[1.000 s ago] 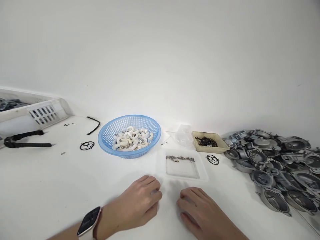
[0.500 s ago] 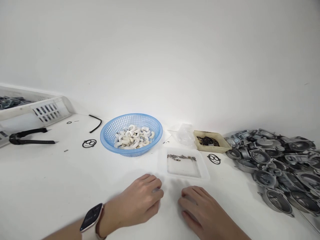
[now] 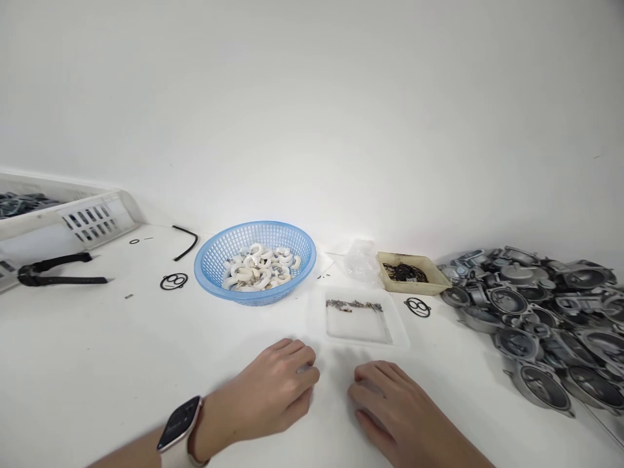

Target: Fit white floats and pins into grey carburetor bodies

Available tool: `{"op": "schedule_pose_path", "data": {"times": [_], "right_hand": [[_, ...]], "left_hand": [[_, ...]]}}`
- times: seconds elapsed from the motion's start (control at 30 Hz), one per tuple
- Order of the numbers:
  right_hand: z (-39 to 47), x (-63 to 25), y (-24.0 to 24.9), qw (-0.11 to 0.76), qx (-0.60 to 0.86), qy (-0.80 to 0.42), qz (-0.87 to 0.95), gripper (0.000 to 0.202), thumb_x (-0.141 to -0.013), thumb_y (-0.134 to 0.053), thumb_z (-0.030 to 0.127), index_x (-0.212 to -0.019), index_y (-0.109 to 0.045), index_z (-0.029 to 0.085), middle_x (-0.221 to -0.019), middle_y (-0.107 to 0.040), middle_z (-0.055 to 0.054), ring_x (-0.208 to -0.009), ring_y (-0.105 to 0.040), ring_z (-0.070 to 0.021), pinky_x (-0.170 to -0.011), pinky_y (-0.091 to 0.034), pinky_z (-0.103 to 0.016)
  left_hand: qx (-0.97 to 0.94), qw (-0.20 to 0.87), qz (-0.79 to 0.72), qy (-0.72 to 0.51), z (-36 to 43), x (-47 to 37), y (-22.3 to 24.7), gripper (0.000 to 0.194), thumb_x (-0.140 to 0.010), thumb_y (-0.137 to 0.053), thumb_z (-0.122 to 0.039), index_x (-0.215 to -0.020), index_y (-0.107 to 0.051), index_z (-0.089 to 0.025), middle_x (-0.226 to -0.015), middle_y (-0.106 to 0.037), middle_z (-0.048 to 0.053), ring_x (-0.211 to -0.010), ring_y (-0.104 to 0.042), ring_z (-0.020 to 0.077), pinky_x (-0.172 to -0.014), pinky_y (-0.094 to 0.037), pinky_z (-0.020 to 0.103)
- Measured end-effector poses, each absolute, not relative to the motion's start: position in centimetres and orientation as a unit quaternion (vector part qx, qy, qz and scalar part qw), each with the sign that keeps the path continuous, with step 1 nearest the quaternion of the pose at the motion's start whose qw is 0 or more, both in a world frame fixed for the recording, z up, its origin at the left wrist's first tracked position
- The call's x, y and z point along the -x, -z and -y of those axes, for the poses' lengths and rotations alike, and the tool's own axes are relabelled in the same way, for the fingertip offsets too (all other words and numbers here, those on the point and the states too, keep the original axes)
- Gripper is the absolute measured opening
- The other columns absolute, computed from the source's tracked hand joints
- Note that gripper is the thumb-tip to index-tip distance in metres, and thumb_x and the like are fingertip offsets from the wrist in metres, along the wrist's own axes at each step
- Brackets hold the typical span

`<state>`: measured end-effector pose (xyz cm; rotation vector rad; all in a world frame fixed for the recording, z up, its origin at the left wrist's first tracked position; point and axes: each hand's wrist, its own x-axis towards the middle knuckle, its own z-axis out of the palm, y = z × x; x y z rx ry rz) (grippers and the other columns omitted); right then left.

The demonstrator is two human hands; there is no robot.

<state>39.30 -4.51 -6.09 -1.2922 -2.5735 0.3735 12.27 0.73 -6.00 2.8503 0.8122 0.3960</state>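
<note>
My left hand (image 3: 277, 387), wearing a smartwatch (image 3: 180, 422) on the wrist, rests on the white table with its fingers curled in. Across a small gap, my right hand (image 3: 390, 406) lies with its fingers bent the same way. Nothing shows in either hand. Just beyond them is a shallow clear tray (image 3: 358, 328) with small metal parts along its far side. Behind my left hand stands a blue plastic basket (image 3: 207, 281) of white curved pieces. To the right, a black rubber gasket (image 3: 417, 307) lies in front of a cream tray (image 3: 439, 283) of black rings.
Grey metal housings (image 3: 531, 312) are heaped at the right. A crumpled clear plastic bag (image 3: 361, 261) sits beside the cream tray. Leftward are another black gasket (image 3: 174, 281), a bent black tube (image 3: 189, 246), a black wristwatch (image 3: 58, 268) and a white slotted crate (image 3: 97, 218).
Both hands stay where they were, fingers still curled. The view has shifted very slightly; the things on the table have not moved.
</note>
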Motion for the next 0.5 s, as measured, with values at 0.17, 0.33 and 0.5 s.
{"op": "schedule_pose_path", "data": {"times": [0.17,0.33,0.5], "right_hand": [[4.6,-39.37,6.1,0.116,0.444,-0.128,0.879,0.019,-0.092,-0.063,0.006,-0.098,-0.066,0.024,-0.107,-0.069,-0.002,-0.099,-0.065,-0.0251,-0.088,-0.054,-0.042],[4.64,-39.27,6.07,0.113,0.445,-0.127,0.879,0.019,-0.093,-0.062,0.006,-0.099,-0.066,0.024,-0.11,-0.069,-0.002,-0.1,-0.065,-0.0256,-0.089,-0.054,-0.043],[4.75,-39.27,5.86,0.114,0.445,-0.124,0.88,0.02,-0.093,-0.062,0.006,-0.099,-0.066,0.024,-0.108,-0.069,-0.002,-0.099,-0.065,-0.0257,-0.088,-0.054,-0.043]], "left_hand": [[-0.951,0.074,-0.269,-0.131,-0.75,-12.23,6.07,0.011,-0.095,-0.057,-0.01,-0.092,-0.057,-0.021,-0.096,-0.061,0.004,-0.088,-0.059,0.0235,-0.081,-0.047,0.039],[-0.953,0.069,-0.266,-0.128,-0.81,-12.26,5.99,0.011,-0.096,-0.056,-0.011,-0.092,-0.056,-0.02,-0.095,-0.061,0.004,-0.086,-0.058,0.0231,-0.079,-0.047,0.039],[-0.953,0.067,-0.266,-0.127,-0.76,-12.28,6.01,0.011,-0.096,-0.056,-0.01,-0.091,-0.056,-0.02,-0.094,-0.061,0.004,-0.087,-0.058,0.0232,-0.079,-0.047,0.039]]}}
